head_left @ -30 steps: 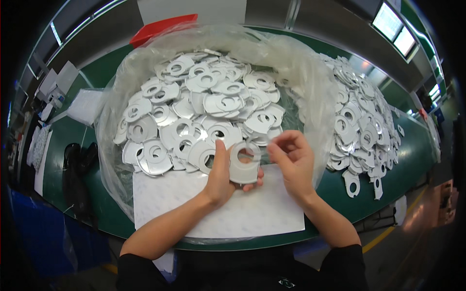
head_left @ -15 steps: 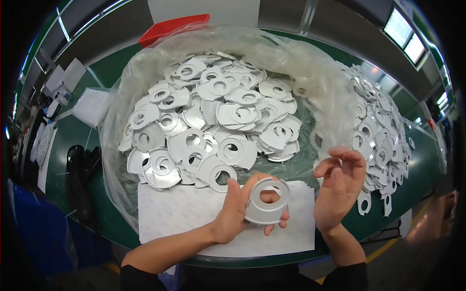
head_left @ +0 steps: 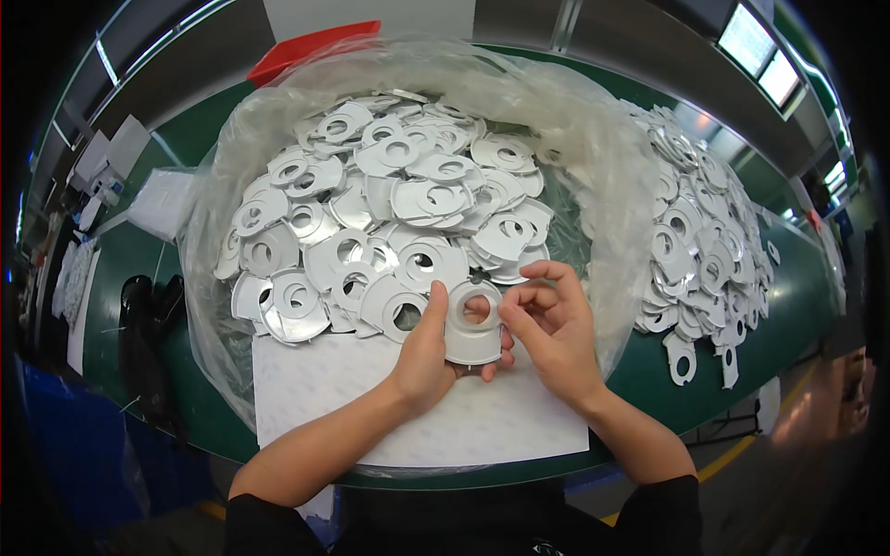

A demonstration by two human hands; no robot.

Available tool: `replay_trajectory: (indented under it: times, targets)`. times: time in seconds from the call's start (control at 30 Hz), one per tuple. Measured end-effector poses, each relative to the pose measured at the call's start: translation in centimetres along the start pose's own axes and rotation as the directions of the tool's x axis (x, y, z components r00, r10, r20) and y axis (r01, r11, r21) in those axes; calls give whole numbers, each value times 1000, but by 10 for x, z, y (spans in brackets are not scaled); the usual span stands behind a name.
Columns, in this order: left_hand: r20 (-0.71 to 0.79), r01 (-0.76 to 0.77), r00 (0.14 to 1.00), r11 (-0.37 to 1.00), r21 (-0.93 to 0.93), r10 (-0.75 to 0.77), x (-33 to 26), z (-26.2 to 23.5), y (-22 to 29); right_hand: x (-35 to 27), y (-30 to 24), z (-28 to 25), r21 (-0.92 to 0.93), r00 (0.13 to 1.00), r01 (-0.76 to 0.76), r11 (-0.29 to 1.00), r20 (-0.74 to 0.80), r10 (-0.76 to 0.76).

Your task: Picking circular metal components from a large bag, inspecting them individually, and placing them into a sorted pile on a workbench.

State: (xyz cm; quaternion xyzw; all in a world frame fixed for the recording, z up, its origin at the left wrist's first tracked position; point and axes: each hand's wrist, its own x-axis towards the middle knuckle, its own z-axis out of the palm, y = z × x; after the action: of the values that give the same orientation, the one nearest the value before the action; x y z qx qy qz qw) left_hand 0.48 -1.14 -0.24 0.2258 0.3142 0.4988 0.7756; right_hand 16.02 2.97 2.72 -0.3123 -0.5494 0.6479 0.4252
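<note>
From my remote seat, I take the white paper [head_left: 417,435] as my landmark. Above its far edge, right of its middle, I have the left hand [head_left: 426,357] closed round a glossy white ring plate [head_left: 473,349], thumb along the left side and fingertips showing behind its right edge. The plate stands tilted up, its round hole uppermost, fingers visible through the opening, and a small peg projects from its bottom edge. The right hand [head_left: 556,338] is half curled, thumb and fingers narrowed at the plate's right edge; I can't tell from here whether they touch or pinch it. Just beyond the paper I see a heap of similar plates [head_left: 371,213], overlapping at all angles inside a clear plastic bag [head_left: 612,157] whose gathered rim rings them. To the right of the paper, outside the bag, I have a second pile of plates [head_left: 700,241] on the green table [head_left: 797,287]. Left of the paper lies a black object [head_left: 144,343] that I can't make out; a red bin [head_left: 315,51] sits far beyond the paper, behind the bag.
</note>
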Motion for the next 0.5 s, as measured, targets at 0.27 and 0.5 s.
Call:
replay_trajectory:
  times: [0.27,0.5]
  targets:
    - [8,-2,1000,1000,-4,2,1,2,2,2,3,-3,-42,1000,10,999,6,-10]
    - [21,-19,1000,999,26,18,2,2,1,2,3,-3,-55,1000,12,998,4,-12]
